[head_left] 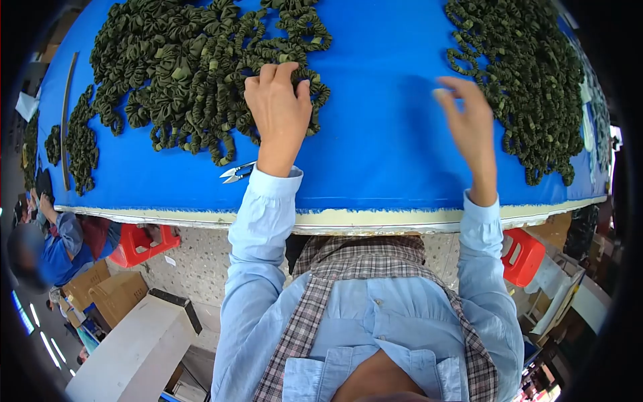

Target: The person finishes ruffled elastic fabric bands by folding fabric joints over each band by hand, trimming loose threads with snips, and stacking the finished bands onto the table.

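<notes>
- Facing a wide table spread with blue cloth, above a speckled floor with red stools at both sides and cardboard boxes on the left.
- Sharing the room with another person, sitting beyond the table's left end.
- Having dark green scrunchies on the cloth in two main places: a broad left heap, and a right heap spreading along the far right side.
- Seeing smaller bunches at the far left, on both sides of a narrow strip.
- Reaching with the left hand onto the right edge of the left heap, fingers bending over the scrunchies; leaving it impossible to tell whether gripping one or only touching.
- Holding the right hand above the cloth just beside the right heap, blurring a little, thumb and forefinger curving apart; keeping a released grip, judging by the lack of anything visible between the fingertips.
- Leaving small snips lying on the cloth beside the left wrist, out of both hands.
- Appearing to be midway, judging by large amounts lying on both sides; showing no sure sign of which heap is handled and which is waiting, so giving no firm count of done or left.
</notes>
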A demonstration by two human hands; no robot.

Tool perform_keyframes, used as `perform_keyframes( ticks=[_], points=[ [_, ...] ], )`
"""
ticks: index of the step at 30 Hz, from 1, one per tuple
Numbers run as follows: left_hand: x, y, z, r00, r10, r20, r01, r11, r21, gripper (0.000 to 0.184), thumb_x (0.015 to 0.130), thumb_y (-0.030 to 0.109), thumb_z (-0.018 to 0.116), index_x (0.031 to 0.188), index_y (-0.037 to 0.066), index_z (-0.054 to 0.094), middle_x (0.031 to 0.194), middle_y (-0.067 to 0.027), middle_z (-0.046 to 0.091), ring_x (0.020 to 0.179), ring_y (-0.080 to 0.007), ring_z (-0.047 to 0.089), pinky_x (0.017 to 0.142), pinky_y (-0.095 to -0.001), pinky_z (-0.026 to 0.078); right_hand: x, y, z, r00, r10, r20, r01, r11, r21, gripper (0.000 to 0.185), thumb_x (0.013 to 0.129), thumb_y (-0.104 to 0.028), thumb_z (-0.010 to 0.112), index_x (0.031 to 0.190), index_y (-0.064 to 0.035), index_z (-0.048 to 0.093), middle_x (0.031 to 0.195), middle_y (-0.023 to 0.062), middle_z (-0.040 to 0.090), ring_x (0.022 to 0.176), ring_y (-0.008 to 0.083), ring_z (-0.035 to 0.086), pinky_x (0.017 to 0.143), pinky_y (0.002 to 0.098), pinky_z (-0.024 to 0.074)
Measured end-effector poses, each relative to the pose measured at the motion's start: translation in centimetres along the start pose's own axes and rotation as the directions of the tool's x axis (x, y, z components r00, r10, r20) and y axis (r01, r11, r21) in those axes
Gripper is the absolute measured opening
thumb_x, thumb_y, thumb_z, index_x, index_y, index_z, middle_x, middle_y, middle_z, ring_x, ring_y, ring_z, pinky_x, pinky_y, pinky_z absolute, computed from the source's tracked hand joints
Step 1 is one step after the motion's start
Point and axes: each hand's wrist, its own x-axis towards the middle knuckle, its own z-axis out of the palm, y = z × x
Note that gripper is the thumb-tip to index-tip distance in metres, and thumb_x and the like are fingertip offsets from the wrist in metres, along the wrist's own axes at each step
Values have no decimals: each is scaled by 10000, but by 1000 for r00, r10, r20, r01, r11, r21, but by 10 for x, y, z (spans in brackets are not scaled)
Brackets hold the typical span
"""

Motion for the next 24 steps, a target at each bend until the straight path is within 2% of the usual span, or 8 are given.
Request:
perform_keyframes(
  ticks=[2,7,13,15,17,18,22,24],
  points=[
    [-2,-4,8,996,86,-34,-82,992,97,177,797,75,726,972,53,712,1019,-115,665,828,-280,531,819,-364,434,0,-29,18,977,-9,215,-26,987,161,238,900,-199,686,1045,-13,715,943,89,687,762,206,611,712,317,494],
    [0,-10,7,994,12,107,-29,988,155,203,785,86,741,979,48,696,1025,-134,659,869,-316,516,831,-378,432,-4,-51,45,911,-59,409,-35,975,219,245,902,-205,683,1053,-14,714,906,77,681,714,192,592,685,323,482],
    [3,-5,1,991,88,99,-105,976,190,216,788,76,753,981,36,667,926,-119,655,799,-246,541,766,-342,459,-13,-55,46,884,-53,465,-98,950,296,242,906,-189,688,1064,-6,708,892,67,681,705,164,586,676,299,476],
    [6,7,-5,991,-106,79,127,923,-363,203,799,67,757,969,34,650,865,-88,640,748,-192,540,700,-300,456,-16,-53,47,907,-40,419,-167,880,445,233,915,-178,687,1068,-4,704,893,60,683,707,149,580,673,283,470],
    [6,19,-8,945,-276,173,300,531,-792,195,810,58,760,956,31,634,803,-58,625,697,-139,540,635,-259,453,-18,-50,48,926,-14,377,-224,783,580,223,924,-166,685,1073,-1,701,893,52,685,709,133,574,670,266,463],
    [3,25,-8,945,-273,181,304,528,-793,195,810,58,760,956,31,634,803,-58,625,697,-139,540,635,-259,453,-19,-50,48,926,-6,378,-230,784,576,223,924,-166,685,1073,-1,701,893,52,685,709,133,574,670,266,463],
    [-13,49,-6,895,-199,400,440,246,-864,175,842,45,739,959,32,610,743,-11,596,633,-59,512,550,-191,412,-19,-56,46,951,52,305,-292,474,831,163,936,-145,682,1036,-17,692,859,22,661,708,93,543,677,227,452],
    [-20,53,2,879,-182,441,475,240,-847,167,848,46,735,958,33,610,751,-11,600,639,-60,514,557,-188,417,-20,-46,45,942,45,332,-314,469,826,154,940,-151,679,1022,-22,688,850,14,651,708,87,534,679,222,449]
  ],
)
